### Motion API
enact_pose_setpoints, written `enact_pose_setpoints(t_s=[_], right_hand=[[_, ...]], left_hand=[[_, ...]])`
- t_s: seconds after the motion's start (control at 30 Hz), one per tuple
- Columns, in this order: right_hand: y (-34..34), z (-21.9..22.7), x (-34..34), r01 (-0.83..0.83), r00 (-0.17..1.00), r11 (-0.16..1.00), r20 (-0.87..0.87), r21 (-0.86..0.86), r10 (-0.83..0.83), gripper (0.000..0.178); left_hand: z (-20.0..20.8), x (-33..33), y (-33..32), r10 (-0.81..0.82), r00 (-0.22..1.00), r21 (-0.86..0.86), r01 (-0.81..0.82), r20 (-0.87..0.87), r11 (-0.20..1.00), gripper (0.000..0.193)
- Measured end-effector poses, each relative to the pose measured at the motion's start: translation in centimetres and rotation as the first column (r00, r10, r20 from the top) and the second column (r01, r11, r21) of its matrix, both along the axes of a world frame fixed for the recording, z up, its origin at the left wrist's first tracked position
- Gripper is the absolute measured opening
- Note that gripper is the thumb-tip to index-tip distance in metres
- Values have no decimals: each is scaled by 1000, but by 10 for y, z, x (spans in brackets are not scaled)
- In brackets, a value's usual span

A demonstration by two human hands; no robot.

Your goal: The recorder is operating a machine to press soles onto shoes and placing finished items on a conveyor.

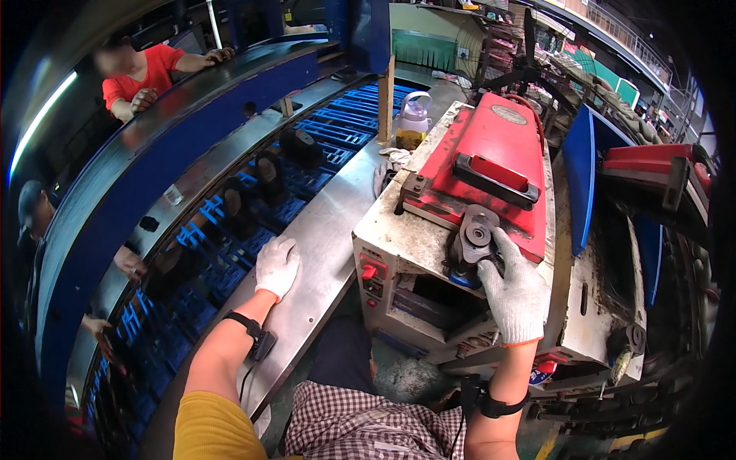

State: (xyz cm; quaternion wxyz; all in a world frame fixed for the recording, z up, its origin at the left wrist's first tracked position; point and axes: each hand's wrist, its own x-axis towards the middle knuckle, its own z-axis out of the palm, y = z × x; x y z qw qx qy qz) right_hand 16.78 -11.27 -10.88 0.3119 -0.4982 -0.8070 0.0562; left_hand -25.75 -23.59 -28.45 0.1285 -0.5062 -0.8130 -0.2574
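My left hand [277, 268], in a white knit glove, lies on the bare metal edge of the conveyor table [322, 222]. Its fingers are loosely bent and nothing shows in them. On the right, my gloved right hand [515, 297] has its thumb and fingers around the side of a dark grey metal part [478, 236] with a round, ringed centre. This part sits at the front of a worn off-white machine [383, 222], just below its red cover [502, 146]. The palm side of my right hand and the underside of the part are hidden.
A blue-racked conveyor [345, 115] carrying dark shoe-like pieces runs along my left. Beyond it a person in red [149, 73] leans on a blue-sided shelf; other hands [129, 262] reach in. A clear bottle [414, 119] stands behind the machine. Blue panels [580, 176] rise at right.
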Motion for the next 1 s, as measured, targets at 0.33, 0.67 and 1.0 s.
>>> enact_pose_setpoints(t_s=[0.33,0.67,1.0], right_hand=[[6,-11,-1,-84,982,996,-167,30,88,53],[3,-4,-10,-64,996,998,-59,-8,64,55],[0,0,-6,2,998,990,-69,-139,-12,58]], left_hand=[[-21,-24,-6,314,824,184,-440,471,879,51],[9,-188,-135,-163,30,11,-993,986,-122,113],[36,-217,-129,-322,-263,-273,-962,909,14,121]])
